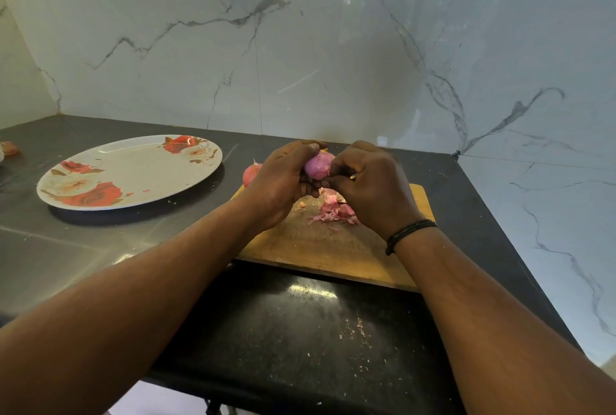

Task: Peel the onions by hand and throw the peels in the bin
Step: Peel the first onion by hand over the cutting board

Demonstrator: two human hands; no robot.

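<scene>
1. Here both hands are holding a pink onion [319,165] above the far edge of the wooden cutting board [333,248].
2. The left hand [283,181] is cupping it, fingers curled around its left side.
3. The right hand [370,184] is pinching at the onion's right side with bent fingers.
4. Loose peels [333,209] are lying on the board at 6 o'clock of the onion.
5. Another onion [250,174] is sitting at 9 o'clock, partly hidden by the left hand.
6. A floral plate [133,171] is resting on the dark surface [83,248], farther toward 9 o'clock.
</scene>
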